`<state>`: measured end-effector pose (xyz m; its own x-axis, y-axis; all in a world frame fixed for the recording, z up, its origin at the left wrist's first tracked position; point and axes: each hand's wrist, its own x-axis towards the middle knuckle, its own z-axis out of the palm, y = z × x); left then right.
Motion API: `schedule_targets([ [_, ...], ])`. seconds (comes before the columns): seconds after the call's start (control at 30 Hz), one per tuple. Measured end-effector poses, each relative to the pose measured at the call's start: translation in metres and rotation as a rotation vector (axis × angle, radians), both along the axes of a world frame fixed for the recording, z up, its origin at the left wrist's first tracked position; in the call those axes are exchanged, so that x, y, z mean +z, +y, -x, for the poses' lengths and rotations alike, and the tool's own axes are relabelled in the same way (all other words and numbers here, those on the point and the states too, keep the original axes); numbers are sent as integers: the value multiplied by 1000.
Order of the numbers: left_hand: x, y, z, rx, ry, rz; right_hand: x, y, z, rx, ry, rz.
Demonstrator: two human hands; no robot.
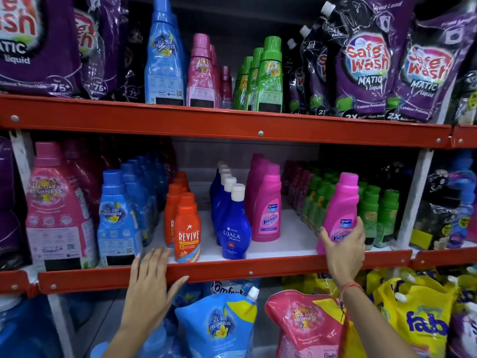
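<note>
My right hand (344,250) grips a pink Vanish bottle (340,205) near its base, tilted slightly left at the front of the middle shelf (258,268), right of centre. A row of matching pink Vanish bottles (265,205) stands to its left, with a white bare gap between. My left hand (149,277) rests with straight fingers on the shelf's red front rail, just left of the orange Revive bottles (187,228). Blue Ujala bottles (231,223) with white caps stand in a row between the Revive and Vanish rows.
Green bottles (374,208) stand behind the held bottle. Blue softener bottles (118,218) and a large pink one (56,208) fill the shelf's left. Purple Safe Wash pouches (366,63) sit on the upper shelf (232,122). Blue, pink and yellow pouches (418,319) crowd below.
</note>
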<state>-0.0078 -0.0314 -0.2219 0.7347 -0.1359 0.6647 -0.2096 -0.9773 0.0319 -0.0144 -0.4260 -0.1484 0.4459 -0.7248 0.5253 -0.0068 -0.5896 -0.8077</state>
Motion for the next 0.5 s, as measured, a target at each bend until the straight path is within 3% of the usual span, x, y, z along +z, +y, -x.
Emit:
schedule_targets([
  [0.5,1,0,1,10,27,-12,3,103,0,225,-27,90],
])
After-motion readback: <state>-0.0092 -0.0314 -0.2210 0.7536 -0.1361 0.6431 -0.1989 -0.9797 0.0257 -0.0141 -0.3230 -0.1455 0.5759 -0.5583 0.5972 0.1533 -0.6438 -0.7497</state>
